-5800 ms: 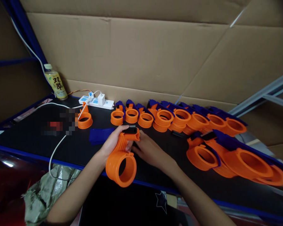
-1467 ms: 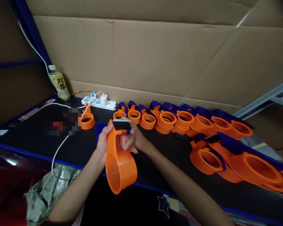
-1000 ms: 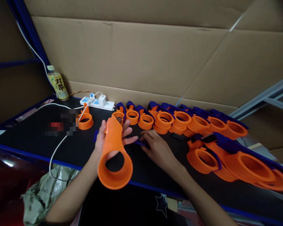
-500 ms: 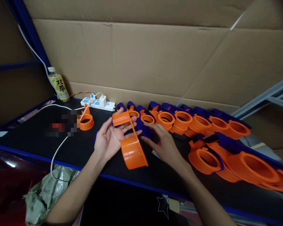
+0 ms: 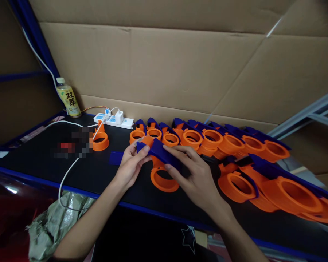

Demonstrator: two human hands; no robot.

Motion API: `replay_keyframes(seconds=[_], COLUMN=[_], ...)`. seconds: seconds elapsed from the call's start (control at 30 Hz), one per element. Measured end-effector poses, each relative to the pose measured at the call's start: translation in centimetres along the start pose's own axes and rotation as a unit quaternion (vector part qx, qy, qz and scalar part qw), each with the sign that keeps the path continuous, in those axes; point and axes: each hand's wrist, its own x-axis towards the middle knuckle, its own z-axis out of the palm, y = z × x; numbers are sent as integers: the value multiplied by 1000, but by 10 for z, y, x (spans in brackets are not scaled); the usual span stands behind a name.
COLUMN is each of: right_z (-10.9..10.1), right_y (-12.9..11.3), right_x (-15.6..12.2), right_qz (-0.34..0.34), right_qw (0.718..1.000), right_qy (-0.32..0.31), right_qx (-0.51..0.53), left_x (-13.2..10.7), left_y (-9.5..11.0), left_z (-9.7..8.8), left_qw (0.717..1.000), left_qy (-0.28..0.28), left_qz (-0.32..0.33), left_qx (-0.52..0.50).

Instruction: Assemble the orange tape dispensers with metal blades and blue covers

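Observation:
Above the black table (image 5: 79, 167), my left hand (image 5: 129, 165) is closed round the upper end of an orange plastic tape dispenser body (image 5: 164, 182), its ring hanging down. My right hand (image 5: 194, 171) grips a long blue plastic cover (image 5: 162, 151), which lies against the upper part of the orange body. The left thumb presses near the cover's far end. How the two parts meet is partly hidden by my fingers. Behind my hands stands a row of orange dispensers with blue covers (image 5: 203, 136).
Larger orange-and-blue dispensers (image 5: 289, 193) lie at the right. A flat blue piece (image 5: 115, 158) rests left of my left hand. Further left are a lone orange dispenser body (image 5: 100, 141), a white power strip (image 5: 125, 121) with cables and a drink bottle (image 5: 69, 100). Cardboard (image 5: 158, 62) stands behind.
The orange body has turned so its ring faces up, and my left hand has closed on it. My right hand has brought the blue cover up against the orange body.

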Motion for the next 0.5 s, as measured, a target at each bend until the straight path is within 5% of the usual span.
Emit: replay_keyframes(seconds=[0.5], right_z=[3], right_y=[3], right_x=[-2], right_qz=[18], right_qw=[999], right_qy=[23], right_qx=[30], left_x=[-2], left_y=[-2], left_z=[1], left_qw=[999], left_qy=[11], left_qz=[19], left_qx=[29])
